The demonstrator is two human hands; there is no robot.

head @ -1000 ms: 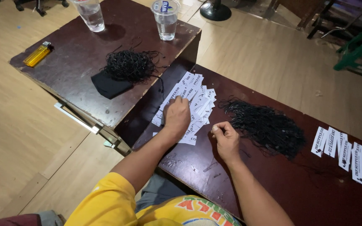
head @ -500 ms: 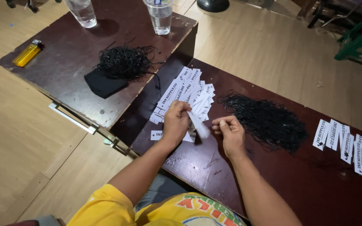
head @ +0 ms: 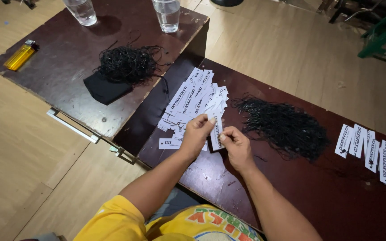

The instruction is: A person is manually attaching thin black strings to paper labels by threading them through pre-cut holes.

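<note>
Just above the near edge of the dark wooden table point(head: 336, 196), both hands meet on one white paper tag point(head: 216, 130), a narrow strip with black print running along its length. Its long axis runs nearly straight away from the person, the far end tipped slightly toward the heap of loose tags point(head: 193, 100) beyond it. The left hand point(head: 197, 134) is curled, thumb and forefinger pinching the tag's upper part; the right hand point(head: 234, 143) is likewise closed, fingertips gripping the lower end, though whether it also holds a cord is too small to tell. A tangle of thin black cords point(head: 284, 127) lies just right of the hands, and a short row of tags point(head: 367, 149) sits well apart farther right. On the adjoining table rest another cord bundle point(head: 128, 64), two glasses point(head: 166, 13) and a yellow lighter point(head: 19, 55).
</note>
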